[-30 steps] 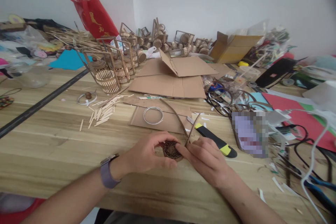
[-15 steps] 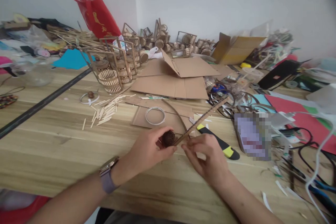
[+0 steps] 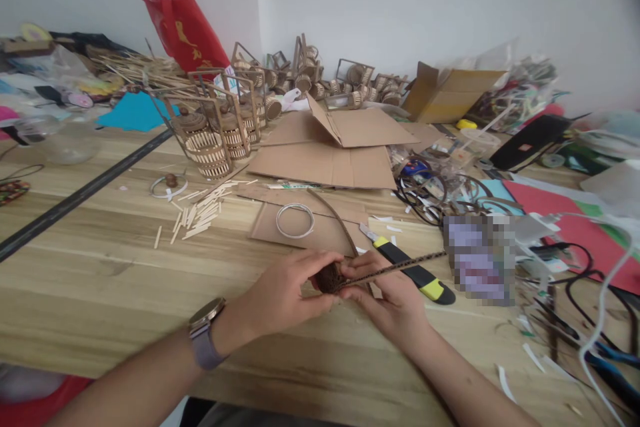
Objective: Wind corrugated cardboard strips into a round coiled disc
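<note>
At the far left of the frame a dark bar (image 3: 85, 193) lies slantwise over the wooden desk (image 3: 75, 300). Right of it, a pale ring (image 3: 154, 188) with brown beads beside it and a scatter of short sticks (image 3: 200, 217) rest in the open, seemingly set aside within reach. Slatted baskets (image 3: 207, 150) with tall handles stand upright behind them.

Low in the middle, the left hand (image 3: 287, 287) curls thumb and fingers around a dark brown coil (image 3: 327, 278), probably to stop its layers springing loose. Just above, a white ring (image 3: 279, 221) lies on a flat cardboard piece (image 3: 263, 230), and a curved brown strip (image 3: 337, 213) runs down behind the fingers; whether it joins the coil I cannot tell.

The right hand (image 3: 393, 297), its fingertips nearly meeting the left's, pinches a corrugated strip (image 3: 400, 267) beside the coil; gripping so close likely keeps it taut and aligned. Its free length slants rightward, passing above a black-and-yellow cutter (image 3: 417, 273), which lies with its tip pointing up-left, perhaps left handy there. Further right sit a blurred-out object (image 3: 477, 260) and tangled cables (image 3: 595, 300).
</note>
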